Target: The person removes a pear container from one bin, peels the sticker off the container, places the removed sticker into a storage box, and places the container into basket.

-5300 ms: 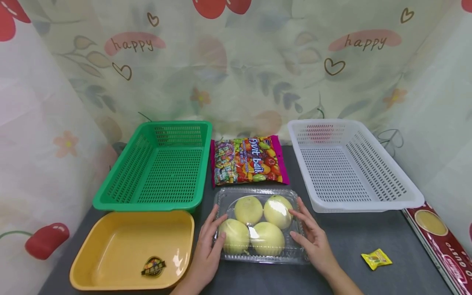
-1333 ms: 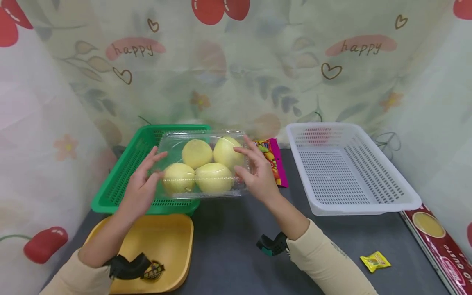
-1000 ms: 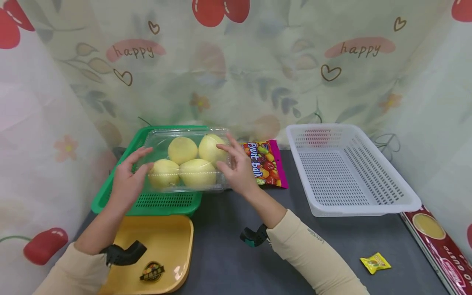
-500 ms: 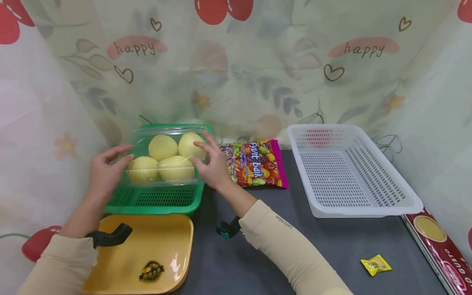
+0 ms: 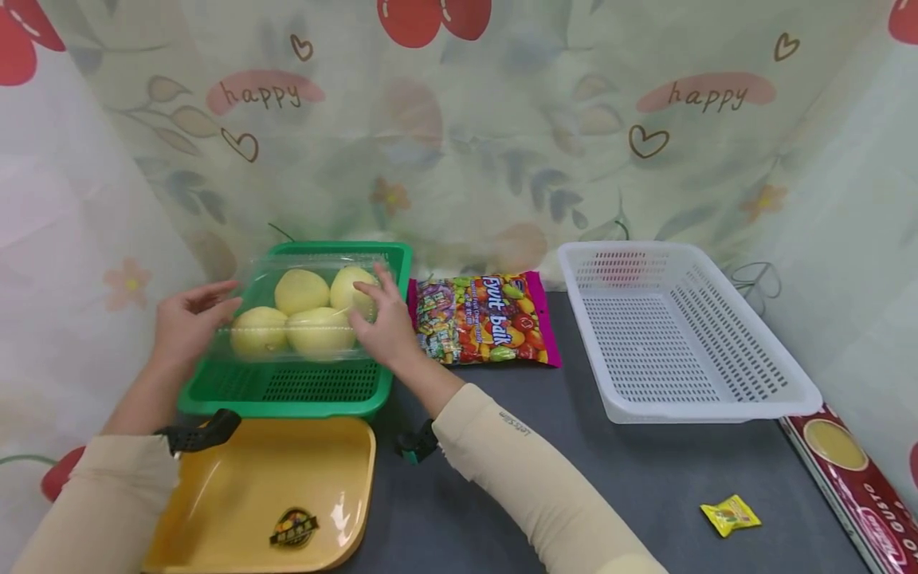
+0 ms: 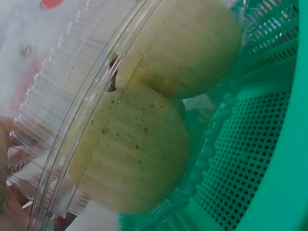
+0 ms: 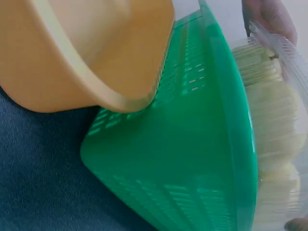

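A clear plastic clamshell box point(image 5: 260, 277) with several pale yellow-green pears point(image 5: 321, 333) inside is held between both hands over the green basket point(image 5: 287, 409). My left hand point(image 5: 185, 320) grips its left end, thumb toward me. At the opposite end, my right hand point(image 5: 387, 323) grips the box with thumb and fingers. The left wrist view shows a speckled pear point(image 6: 134, 144) with a dark stem behind the ridged plastic. From the right wrist, the box point(image 7: 291, 62) appears just above the basket's rim point(image 7: 240, 144). Parts of both hands' fingers are hidden.
A yellow tray point(image 5: 355, 510) with a round sticker point(image 5: 292, 528) stands in front of the green basket. Right of it lie a colourful candy bag point(image 5: 488, 319), a white basket point(image 5: 710, 410), a small yellow packet point(image 5: 730, 514) and a dark red box point(image 5: 853, 478). Patterned cloth encloses the table.
The hands lift the box from the table front and carry it back and left over the green basket. Lately it shifts further left, uncovering the candy bag.
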A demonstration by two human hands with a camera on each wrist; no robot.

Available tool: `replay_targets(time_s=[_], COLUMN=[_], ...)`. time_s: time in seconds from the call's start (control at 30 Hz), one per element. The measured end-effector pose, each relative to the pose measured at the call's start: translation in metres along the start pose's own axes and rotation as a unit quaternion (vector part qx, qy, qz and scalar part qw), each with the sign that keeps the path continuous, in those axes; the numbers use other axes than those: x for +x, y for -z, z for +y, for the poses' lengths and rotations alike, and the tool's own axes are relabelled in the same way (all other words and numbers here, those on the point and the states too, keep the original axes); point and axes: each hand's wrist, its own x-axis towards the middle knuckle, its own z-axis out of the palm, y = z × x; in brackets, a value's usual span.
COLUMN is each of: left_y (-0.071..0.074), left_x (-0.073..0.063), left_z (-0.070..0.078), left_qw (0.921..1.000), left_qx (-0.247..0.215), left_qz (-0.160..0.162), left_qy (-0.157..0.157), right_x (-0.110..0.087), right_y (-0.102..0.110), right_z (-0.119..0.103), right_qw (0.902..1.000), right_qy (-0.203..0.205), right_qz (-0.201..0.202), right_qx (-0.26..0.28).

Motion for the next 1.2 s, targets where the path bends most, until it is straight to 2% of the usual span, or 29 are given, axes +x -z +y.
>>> replay_targets(time_s=[0.23, 0.43, 0.53, 0.7, 1.0, 1.2], left_y=[0.001, 0.003, 0.004, 0.003, 0.001, -0.002], left_x=[0.010, 0.016, 0.017, 0.018, 0.021, 0.018], left_z=[-0.012, -0.024, -0.030, -0.034, -0.037, -0.034], left_qw=[0.9993, 0.9988, 0.9981, 0.9977, 0.9945, 0.9880], left_qx=[0.024, 0.030, 0.042, 0.053, 0.085, 0.143], left_qz=[-0.027, -0.039, -0.045, -0.042, -0.060, -0.059], left_qy=[-0.003, -0.001, 0.002, 0.006, 0.006, -0.004], right_x=[0.008, 0.012, 0.014, 0.020, 0.022, 0.024], right_y=[-0.003, -0.008, -0.011, -0.014, -0.015, -0.018], right_z=[0.007, 0.012, 0.014, 0.016, 0.015, 0.014], right_qw=[0.9977, 0.9874, 0.9829, 0.9784, 0.9779, 0.9843], right_qy=[-0.030, -0.031, -0.030, -0.036, -0.059, -0.087], right_qz=[-0.052, -0.128, -0.145, -0.153, -0.157, -0.124], right_qx=[-0.032, -0.088, -0.110, -0.134, -0.125, -0.090])
